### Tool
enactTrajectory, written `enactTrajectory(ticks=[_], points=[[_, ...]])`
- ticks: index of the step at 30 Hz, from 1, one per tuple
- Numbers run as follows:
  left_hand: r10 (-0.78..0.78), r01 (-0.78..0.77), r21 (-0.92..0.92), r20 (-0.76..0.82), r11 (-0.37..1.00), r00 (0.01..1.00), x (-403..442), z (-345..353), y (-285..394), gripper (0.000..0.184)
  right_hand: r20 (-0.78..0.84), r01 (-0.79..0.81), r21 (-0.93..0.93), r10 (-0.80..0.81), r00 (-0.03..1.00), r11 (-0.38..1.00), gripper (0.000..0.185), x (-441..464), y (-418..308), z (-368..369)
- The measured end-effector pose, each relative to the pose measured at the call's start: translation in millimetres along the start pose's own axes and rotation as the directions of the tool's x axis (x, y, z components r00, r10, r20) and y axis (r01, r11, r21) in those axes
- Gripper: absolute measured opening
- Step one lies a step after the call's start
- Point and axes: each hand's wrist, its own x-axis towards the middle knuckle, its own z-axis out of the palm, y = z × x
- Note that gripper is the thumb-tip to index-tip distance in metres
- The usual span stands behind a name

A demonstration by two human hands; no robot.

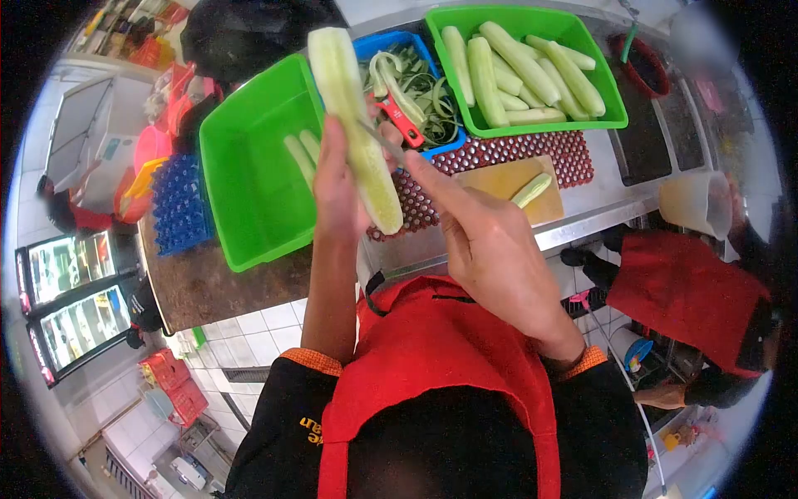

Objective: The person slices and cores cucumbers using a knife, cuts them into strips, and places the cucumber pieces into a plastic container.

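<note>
My left hand is closed around a long peeled cucumber, held upright with a cut, seedy face showing. My right hand grips a knife, its handle hidden in the palm and the index finger stretched along the blade. The knife's tip touches the cucumber's face near the middle. Behind the cucumber, a red peeler lies over green peelings in a blue tray. Below my right hand, a cucumber piece rests on a wooden cutting board.
At left stands a green tub with a few pale cucumber strips. Several peeled cucumbers fill another green tub. A red studded mat lies under the board. At right, a person in a red apron works nearby.
</note>
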Motion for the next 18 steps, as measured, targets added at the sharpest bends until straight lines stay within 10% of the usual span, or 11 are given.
enactTrajectory(ticks=[2, 18], points=[[0.017, 0.012, -0.17, 0.165, 0.985, 0.986, 5, -5, 3, 0.048, 0.03, -0.005, -0.001, 0.005, 1.0, 1.0, 0.057, -3, -1, 2], [0.274, -0.241, -0.387, 0.031, 0.89, 0.961, 18, 18, 31, 0.039, 0.046, 0.028, 0.048, -0.03, 0.998, 0.998, 0.067, -12, -4, 29]])
